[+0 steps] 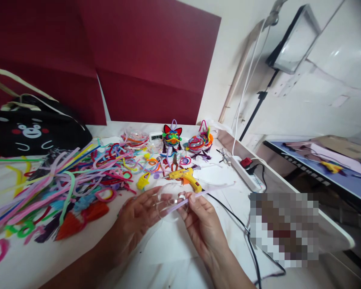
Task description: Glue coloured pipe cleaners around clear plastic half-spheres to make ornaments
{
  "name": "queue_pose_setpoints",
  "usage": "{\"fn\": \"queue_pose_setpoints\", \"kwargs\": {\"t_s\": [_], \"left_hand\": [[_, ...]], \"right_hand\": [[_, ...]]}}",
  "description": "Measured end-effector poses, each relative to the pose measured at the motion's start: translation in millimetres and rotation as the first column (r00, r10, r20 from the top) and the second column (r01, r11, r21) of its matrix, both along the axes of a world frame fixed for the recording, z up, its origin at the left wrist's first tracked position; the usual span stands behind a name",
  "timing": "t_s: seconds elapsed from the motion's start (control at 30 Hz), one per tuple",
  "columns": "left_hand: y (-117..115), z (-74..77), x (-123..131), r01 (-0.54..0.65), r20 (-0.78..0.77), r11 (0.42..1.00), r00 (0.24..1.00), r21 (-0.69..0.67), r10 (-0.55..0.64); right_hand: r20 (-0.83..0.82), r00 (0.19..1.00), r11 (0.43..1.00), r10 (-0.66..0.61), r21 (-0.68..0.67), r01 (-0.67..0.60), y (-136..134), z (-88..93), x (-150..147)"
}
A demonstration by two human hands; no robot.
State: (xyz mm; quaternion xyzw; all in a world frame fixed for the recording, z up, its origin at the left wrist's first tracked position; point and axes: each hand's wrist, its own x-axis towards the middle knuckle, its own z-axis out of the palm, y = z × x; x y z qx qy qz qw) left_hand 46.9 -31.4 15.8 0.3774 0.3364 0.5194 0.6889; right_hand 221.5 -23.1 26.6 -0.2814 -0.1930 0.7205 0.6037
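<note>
My left hand (pixel 140 212) is curled around the side of a clear plastic ball (pixel 170 192), held low over the front of the white table. With thumb and fingers, my right hand (pixel 203 220) pinches a lilac pipe cleaner (pixel 212 190). One end of the pipe cleaner lies against or just in front of the ball; I cannot tell which. The other end sticks out to the right. Just behind the ball lies a yellow hot glue gun (pixel 182 174), its nozzle toward the left.
Coloured pipe cleaners (pixel 60 180) heap up on the left, with orange tassels (pixel 69 226). Behind stand a decorated cat-eared ornament (pixel 172 136) and a wrapped ball (pixel 196 143). A power strip (pixel 248 172) lies right; a black cord (pixel 234 216) runs forward. A black bag (pixel 33 132) sits back left.
</note>
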Motion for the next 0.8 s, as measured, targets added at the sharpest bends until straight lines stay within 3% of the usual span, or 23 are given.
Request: {"fn": "queue_pose_setpoints", "kwargs": {"t_s": [0.17, 0.47, 0.8], "left_hand": [[-1.0, -7.0, 2.8, 0.032, 0.077, 0.988, 0.997, -0.148, -0.021], [-3.6, -3.2, 4.7, 0.015, 0.193, 0.976, 0.981, -0.216, 0.027], [-2.5, -3.2, 8.2, -0.068, 0.149, 0.951, 0.982, -0.303, 0.117]], "right_hand": [[0.015, 1.000, 1.000, 0.006, 0.022, -0.007, 2.4, -5.1, 5.5], [0.033, 0.999, 0.998, 0.036, -0.058, -0.034, -1.0, -6.0, 7.9], [0.010, 1.000, 0.999, 0.010, -0.052, -0.010, -7.5, -7.7, 3.2]]}}
